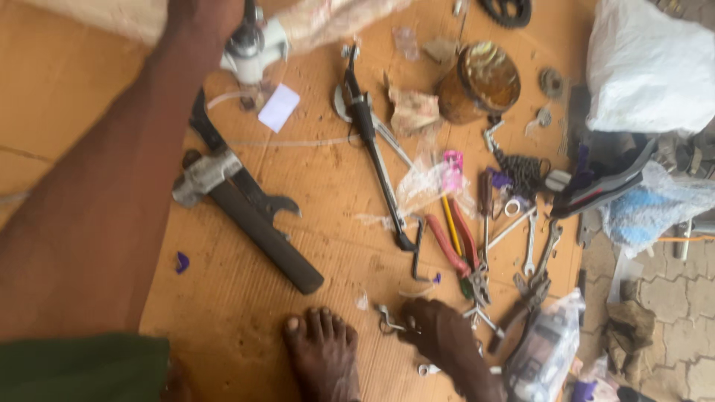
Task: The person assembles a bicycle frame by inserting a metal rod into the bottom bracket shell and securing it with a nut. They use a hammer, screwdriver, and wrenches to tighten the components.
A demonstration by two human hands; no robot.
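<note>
Left hand (201, 18): at the top edge of the view, forearm stretched across the frame; only its lower part shows, so how far the fingers are spread cannot be told. It sits against a white and silver metal part (253, 48), which appears to be held, though the grip itself is cut off.

Right hand (439, 335): low in the view, fingers curled and close together, tips down on the cardboard sheet (328, 186) covering the floor. A small silver fitting (387, 318) lies just beside the fingertips, touching or nearly so; blur prevents certainty.

Bare foot (322, 350): just left of the right hand.

Hammer (238, 216): dark handle, grey head, lying aslant at centre left, well apart from both hands.

Dark wrench (238, 167): crossing behind the hammer.

Red-handled pliers (458, 249): just above the right hand, among spanners (530, 249) and a hex key (418, 253).

Rusty round tin (477, 82): upper centre.

White card (278, 108): just below the metal part.

White sack (648, 63): upper right corner.
</note>
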